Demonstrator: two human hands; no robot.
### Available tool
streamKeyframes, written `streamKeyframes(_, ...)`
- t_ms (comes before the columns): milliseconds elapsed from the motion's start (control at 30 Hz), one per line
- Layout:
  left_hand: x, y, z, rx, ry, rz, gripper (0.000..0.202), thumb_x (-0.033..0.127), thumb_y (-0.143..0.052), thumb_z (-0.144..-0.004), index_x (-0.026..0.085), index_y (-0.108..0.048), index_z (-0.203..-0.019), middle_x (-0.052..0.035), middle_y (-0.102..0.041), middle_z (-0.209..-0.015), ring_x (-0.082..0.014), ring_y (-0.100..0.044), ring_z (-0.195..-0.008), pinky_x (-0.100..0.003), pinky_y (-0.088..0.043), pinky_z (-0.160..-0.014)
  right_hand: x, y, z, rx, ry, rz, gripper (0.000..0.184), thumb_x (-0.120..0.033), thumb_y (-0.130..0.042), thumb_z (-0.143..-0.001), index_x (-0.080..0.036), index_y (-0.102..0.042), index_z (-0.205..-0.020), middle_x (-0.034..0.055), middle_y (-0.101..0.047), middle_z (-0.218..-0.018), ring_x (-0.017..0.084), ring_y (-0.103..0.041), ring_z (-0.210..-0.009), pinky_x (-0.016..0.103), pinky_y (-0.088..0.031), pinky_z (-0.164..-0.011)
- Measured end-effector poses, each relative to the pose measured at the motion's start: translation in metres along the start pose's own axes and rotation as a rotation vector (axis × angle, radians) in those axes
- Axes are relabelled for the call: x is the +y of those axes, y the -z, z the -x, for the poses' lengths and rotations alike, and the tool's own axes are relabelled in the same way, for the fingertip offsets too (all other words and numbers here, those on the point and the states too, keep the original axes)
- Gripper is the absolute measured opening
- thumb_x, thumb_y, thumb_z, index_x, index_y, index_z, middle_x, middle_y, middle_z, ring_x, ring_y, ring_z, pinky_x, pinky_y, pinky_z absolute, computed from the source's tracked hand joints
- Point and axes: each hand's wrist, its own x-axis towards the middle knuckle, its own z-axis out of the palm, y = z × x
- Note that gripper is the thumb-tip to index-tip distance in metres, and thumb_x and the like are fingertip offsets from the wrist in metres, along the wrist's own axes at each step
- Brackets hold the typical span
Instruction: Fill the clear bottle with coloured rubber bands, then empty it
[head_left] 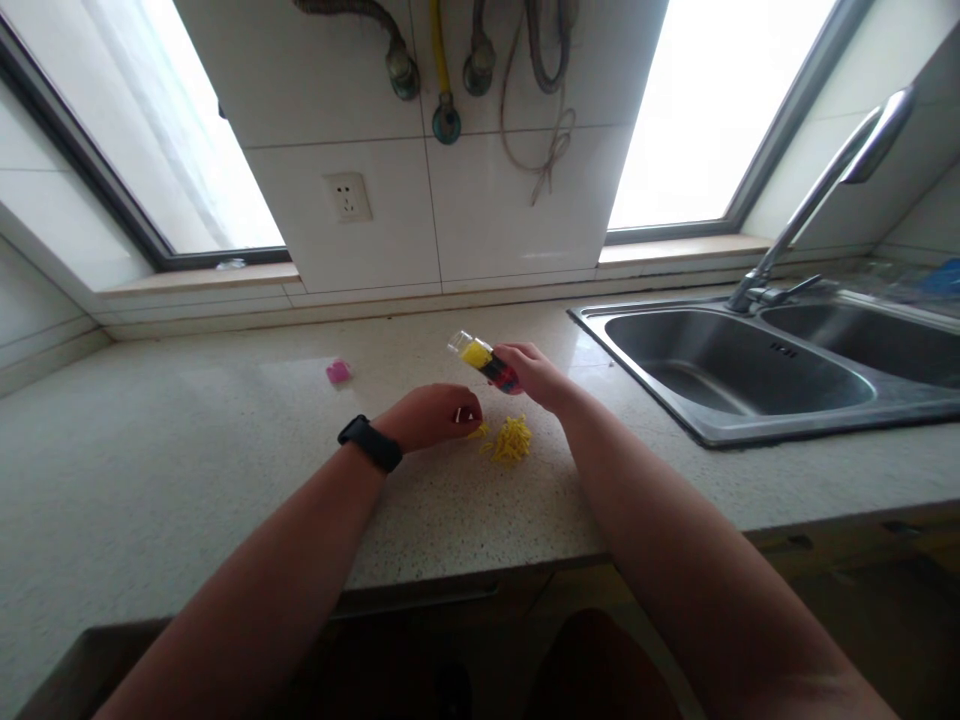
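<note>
My right hand (532, 372) is wrapped round a small clear bottle (474, 352) with a dark and pink lower part. The bottle is tilted, its clear end up to the left, and yellow bits show inside it. A loose pile of small yellow strips (512, 440) lies on the counter below it. Just left of the pile, my left hand (439, 416) wears a black watch at the wrist. Its thumb and fingers curl together in a pinch low over the counter, beside a few stray yellow strips. Whatever sits between those fingertips is too small to make out.
A small pink object (339, 371) lies on the speckled counter (247, 440) to the left. On the right is a steel double sink (720, 360) with a tall faucet (817, 190). A wall socket (348, 197) and pipe fittings are on the tiled wall behind.
</note>
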Motion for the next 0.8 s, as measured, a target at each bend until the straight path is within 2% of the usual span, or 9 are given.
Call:
streamKeyframes(200, -0.004, -0.003, -0.001, -0.025, -0.030, -0.053, 0.022, 0.035, -0.056, -0.089, 0.024, -0.072, -0.100, -0.0024, -0.069, -0.091, -0.0138, -0.059, -0.075, -0.025, -0.037, -0.065, -0.002, -0.001, 0.001, -0.002, -0.005, 0.011, 0.034, -0.045, -0.050, -0.086, -0.015, -0.062, -0.074, 0.0019, -0.059, -0.059, 0.009, -0.047, -0.046, 0.019, -0.034, -0.038)
streamKeyframes(500, -0.002, -0.003, -0.002, -0.045, 0.037, -0.039, 0.021, 0.034, -0.055, -0.087, 0.019, -0.070, -0.091, -0.0033, -0.069, -0.082, -0.0130, -0.055, -0.066, -0.025, -0.034, -0.059, -0.001, -0.001, 0.001, 0.005, -0.008, 0.030, 0.035, -0.045, -0.050, -0.086, -0.014, -0.063, -0.076, 0.0027, -0.060, -0.061, 0.010, -0.049, -0.047, 0.019, -0.035, -0.039)
streamKeyframes(800, -0.005, 0.014, 0.009, -0.053, 0.104, 0.029, 0.023, 0.036, -0.057, -0.085, 0.019, -0.071, -0.089, -0.0032, -0.068, -0.080, -0.0121, -0.053, -0.064, -0.024, -0.031, -0.057, -0.002, -0.001, 0.000, -0.002, -0.021, 0.032, 0.034, -0.043, -0.048, -0.087, -0.014, -0.062, -0.077, 0.0026, -0.060, -0.060, 0.009, -0.048, -0.046, 0.019, -0.034, -0.038)
